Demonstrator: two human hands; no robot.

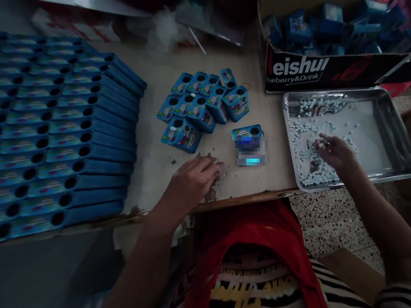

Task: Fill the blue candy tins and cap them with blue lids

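R hand (336, 152), over tray (382, 145) w/ pellets (313, 179), pinches a few; tray prob. set close for easy reach. L hand (194, 176) on table (272, 122), fingers loosely extended, nothing visibly held. Box (247, 131) at scale (240, 162), display (253, 161) angled inward, prob. for reading.

The person's left grip (195, 175) lies palm down near the front edge of the tabletop (147, 171), while the right grip (330, 149) curls around a few pale pellets (316, 177) over a metal tray (382, 177) at the right end. Behind the tray stands a black carton (298, 70) of blue boxes. Packed rows of blue boxes (93, 124) fill the left end; a loose cluster (199, 109) stands mid-tabletop, near a small device (252, 154) with a lit display.
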